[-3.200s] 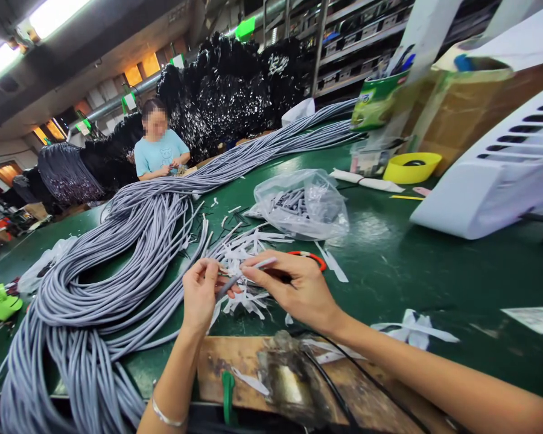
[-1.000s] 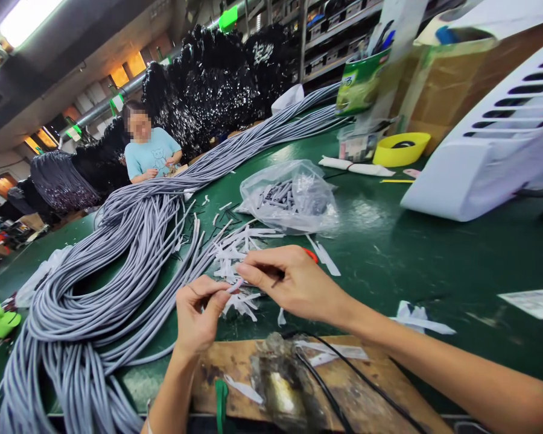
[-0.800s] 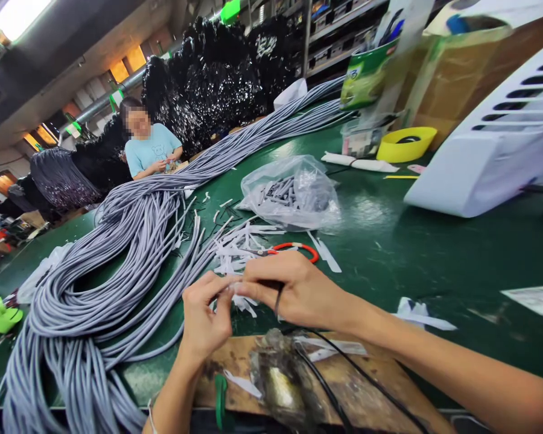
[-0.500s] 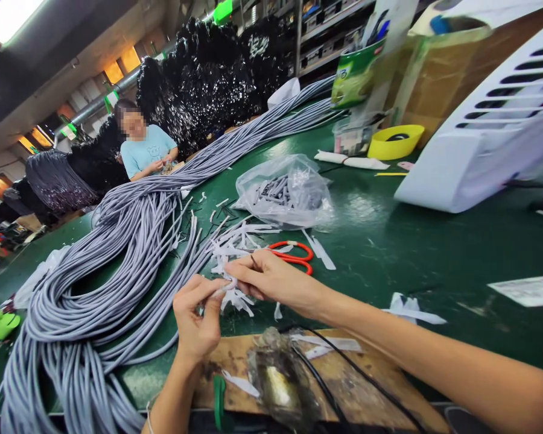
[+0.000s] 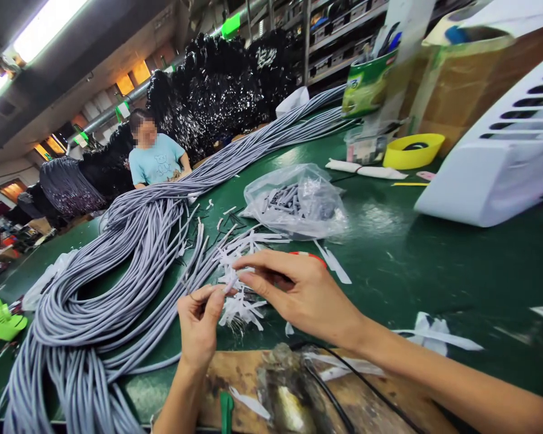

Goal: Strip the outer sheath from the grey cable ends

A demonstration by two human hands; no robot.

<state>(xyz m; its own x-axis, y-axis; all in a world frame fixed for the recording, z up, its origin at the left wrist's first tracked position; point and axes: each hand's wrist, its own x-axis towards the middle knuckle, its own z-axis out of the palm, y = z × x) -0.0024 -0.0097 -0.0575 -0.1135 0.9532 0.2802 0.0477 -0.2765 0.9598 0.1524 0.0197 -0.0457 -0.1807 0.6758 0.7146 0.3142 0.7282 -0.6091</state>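
Centrally, two hands (image 5: 198,330) (image 5: 305,288), one held cable (image 5: 230,286)

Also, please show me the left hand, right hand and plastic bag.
Left hand (image 5: 198,325), head view: middle of hand.
Right hand (image 5: 305,292), head view: middle of hand.
Plastic bag (image 5: 324,225), head view: lower clear film.

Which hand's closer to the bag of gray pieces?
Right. The right hand is on the near side of the bag of gray pieces; the left hand is farther off, to its near left.
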